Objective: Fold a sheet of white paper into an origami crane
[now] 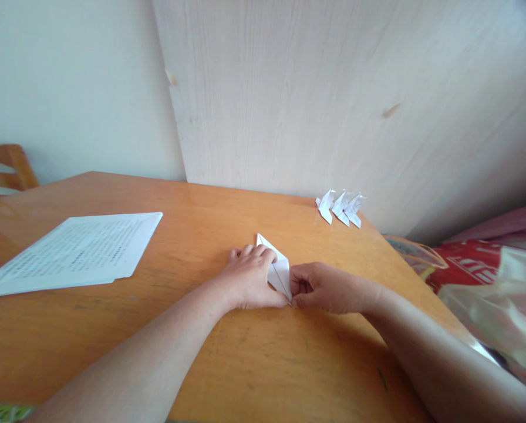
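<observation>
A folded sheet of white paper point(280, 271), pointed at its far and near ends, lies on the wooden table between my hands. My left hand point(252, 279) rests over its left side, fingers on top and thumb at the near tip, partly covering it. At that same near tip, my right hand point(318, 286) is closed with thumb and forefinger pinched together on the paper's corner. A crease line runs along the paper's visible face.
A stack of printed sheets point(82, 249) lies on the left of the table point(210, 217). Several folded paper pieces point(340, 208) sit at the back right, near the wooden panel point(280, 106). Bags point(492, 288) are beyond the right edge; a chair point(7, 164) stands far left.
</observation>
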Tool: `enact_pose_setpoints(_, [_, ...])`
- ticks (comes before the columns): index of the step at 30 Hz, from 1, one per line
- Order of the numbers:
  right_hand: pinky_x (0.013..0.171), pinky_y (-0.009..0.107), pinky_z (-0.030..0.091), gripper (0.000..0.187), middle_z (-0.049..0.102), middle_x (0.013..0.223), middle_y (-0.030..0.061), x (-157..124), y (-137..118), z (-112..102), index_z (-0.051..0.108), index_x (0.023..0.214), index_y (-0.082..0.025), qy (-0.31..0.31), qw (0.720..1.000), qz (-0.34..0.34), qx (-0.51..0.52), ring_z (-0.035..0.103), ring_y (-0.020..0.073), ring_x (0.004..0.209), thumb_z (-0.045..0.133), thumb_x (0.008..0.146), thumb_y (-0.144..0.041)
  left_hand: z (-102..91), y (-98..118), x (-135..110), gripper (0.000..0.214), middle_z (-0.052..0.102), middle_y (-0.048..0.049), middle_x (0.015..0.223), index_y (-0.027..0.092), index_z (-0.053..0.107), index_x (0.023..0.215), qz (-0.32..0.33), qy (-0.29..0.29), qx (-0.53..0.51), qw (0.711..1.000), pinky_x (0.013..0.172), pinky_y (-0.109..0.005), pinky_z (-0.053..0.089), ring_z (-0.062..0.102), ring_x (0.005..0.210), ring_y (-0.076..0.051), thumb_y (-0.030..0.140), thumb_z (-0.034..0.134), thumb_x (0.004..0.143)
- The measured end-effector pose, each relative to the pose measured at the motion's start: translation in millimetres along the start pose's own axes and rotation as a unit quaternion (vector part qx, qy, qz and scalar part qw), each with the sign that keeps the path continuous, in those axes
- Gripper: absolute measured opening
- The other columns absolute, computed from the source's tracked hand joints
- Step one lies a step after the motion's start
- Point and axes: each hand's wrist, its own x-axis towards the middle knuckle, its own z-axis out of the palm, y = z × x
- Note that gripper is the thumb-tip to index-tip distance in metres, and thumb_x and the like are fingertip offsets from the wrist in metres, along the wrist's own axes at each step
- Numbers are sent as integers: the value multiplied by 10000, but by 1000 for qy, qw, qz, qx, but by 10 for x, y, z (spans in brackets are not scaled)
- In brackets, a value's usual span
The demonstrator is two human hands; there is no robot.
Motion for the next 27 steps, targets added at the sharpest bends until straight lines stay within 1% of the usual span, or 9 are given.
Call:
enact_pose_setpoints(6, [524, 229, 311, 56, 555, 712, -38, 13, -4, 11, 557, 785, -192, 3, 1000, 5, -2, 477, 112, 651, 608, 766, -206, 7, 18, 0, 600, 590, -79, 1273, 278, 525, 1155, -15, 1, -3, 1000, 977, -499, 384, 488, 1211, -348, 620, 659, 680])
enact_pose_setpoints(16, [531, 224, 311, 68, 553, 727, -34, -4, -4, -2, 558, 804, -191, -6, 1000, 0, 5, 478, 114, 660, 607, 758, -183, -5, 16, -3, 621, 587, -91, 1274, 273, 522, 1137, -8, 0, -4, 1000, 964, -501, 389, 497, 1196, -346, 602, 692, 638])
enact_pose_setpoints(21, [535, 226, 312, 69, 556, 732, -32, -2, -3, 2, 555, 805, -191, -3, 1000, 6, 0, 474, 113, 659, 609, 763, -198, 9, 13, 0, 629, 590, -82, 1265, 277, 524, 1143, -11, 4, -6, 1000, 971, -509, 390, 494, 1205, -351, 646, 678, 658])
enact_pose_setpoints(27, [532, 220, 318, 84, 577, 752, -26, -7, 10, -1, 572, 829, -194, -7, 1000, 4, 0, 498, 116, 670, 610, 755, -189, -10, 23, -4, 667, 579, -93, 1296, 276, 526, 1141, -13, -3, -4, 1000, 982, -503, 382, 490, 1213, -356, 674, 694, 633])
